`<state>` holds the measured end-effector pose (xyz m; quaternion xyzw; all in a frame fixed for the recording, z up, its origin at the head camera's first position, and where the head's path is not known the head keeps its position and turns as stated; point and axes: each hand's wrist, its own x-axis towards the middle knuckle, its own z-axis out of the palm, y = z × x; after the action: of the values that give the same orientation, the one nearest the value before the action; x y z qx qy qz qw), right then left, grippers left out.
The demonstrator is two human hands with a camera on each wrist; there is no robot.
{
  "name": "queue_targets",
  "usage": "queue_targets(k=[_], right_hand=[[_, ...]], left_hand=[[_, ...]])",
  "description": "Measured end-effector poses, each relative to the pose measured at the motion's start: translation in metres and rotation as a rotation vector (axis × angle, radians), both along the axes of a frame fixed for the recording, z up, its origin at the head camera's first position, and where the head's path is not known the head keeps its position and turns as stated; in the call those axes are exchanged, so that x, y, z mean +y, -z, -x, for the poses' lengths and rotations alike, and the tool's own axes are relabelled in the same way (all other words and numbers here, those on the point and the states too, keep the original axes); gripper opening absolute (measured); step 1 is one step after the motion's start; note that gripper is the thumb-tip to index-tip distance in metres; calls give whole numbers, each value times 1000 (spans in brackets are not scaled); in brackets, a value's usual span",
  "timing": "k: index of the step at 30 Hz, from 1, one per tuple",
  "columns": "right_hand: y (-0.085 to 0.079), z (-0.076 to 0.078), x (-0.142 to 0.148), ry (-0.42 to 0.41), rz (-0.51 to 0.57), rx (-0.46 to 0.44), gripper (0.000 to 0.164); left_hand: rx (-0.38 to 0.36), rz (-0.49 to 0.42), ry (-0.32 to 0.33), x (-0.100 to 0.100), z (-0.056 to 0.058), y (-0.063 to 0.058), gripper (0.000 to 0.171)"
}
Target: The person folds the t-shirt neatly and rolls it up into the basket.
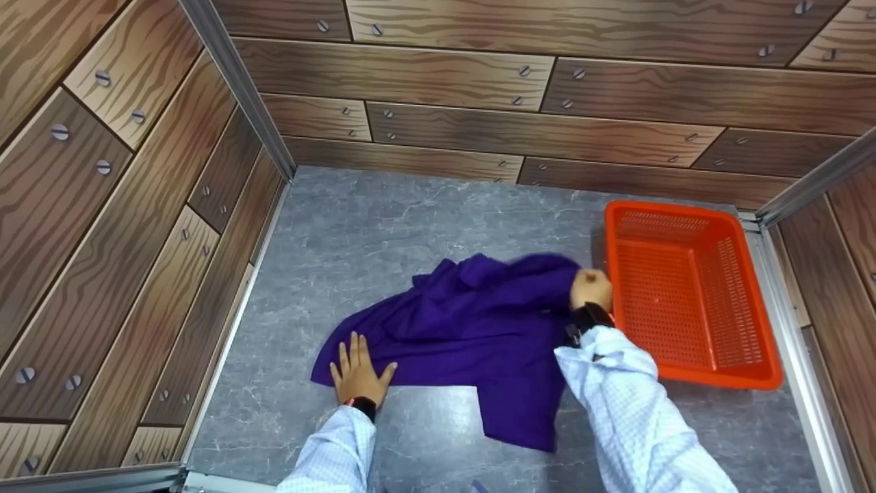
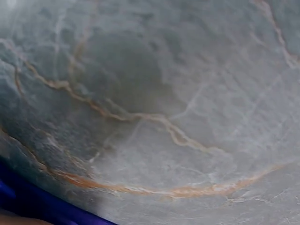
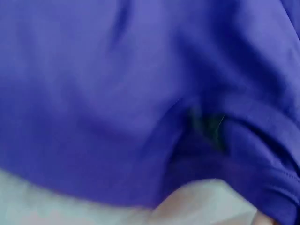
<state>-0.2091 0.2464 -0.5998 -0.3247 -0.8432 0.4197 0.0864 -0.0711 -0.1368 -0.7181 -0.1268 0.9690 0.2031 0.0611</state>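
A purple T-shirt lies spread on the grey surface, bunched along its far side, with one short sleeve reaching toward the near edge. My left hand rests flat on its lower left part, fingers spread. At the shirt's right end, my right hand grips the cloth with curled fingers, blurred by motion. Purple fabric with folds and an opening fills most of the right wrist view. Only a corner of the shirt shows in the left wrist view.
An orange plastic basket with perforated sides stands right beside my right hand. Wood-patterned panels wall in the back, left and right. Grey marbled surface lies around the shirt.
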Motion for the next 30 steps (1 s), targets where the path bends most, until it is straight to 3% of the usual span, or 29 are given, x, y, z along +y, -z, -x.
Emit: queue_targets(k=[6,9,11,13,16,18,20,22,24,28,30], right_hand=[[18,-20,4,3,-69,-213,31],[27,-26,3,-53,-128,-321,35],[33,-27,2,-109,-185,-359,36],[38,-26,-1,-178,-270,-318,36],[45,-22,-9,-340,-444,-132,38],[47,-19,-18,-506,-538,15,37],[48,-16,-29,-681,-591,96,33],[49,-16,-39,-834,-590,117,31],[49,-17,-48,-921,-592,82,32],[51,-22,-58,-971,-619,-1,39],[53,-25,-61,-973,-623,-28,43]], left_hand=[[13,74,-42,0,-8,0,93],[57,128,-61,1,-8,-2,89],[117,141,-85,3,-2,-6,82],[190,136,-103,5,8,-11,71],[278,94,-106,10,26,-20,52],[312,50,-93,16,39,-25,44],[321,-16,-81,22,51,-31,42],[330,-90,-64,28,63,-34,42],[328,-165,-36,33,73,-37,44],[283,-276,33,38,90,-39,45],[240,-290,45,39,96,-39,46]])
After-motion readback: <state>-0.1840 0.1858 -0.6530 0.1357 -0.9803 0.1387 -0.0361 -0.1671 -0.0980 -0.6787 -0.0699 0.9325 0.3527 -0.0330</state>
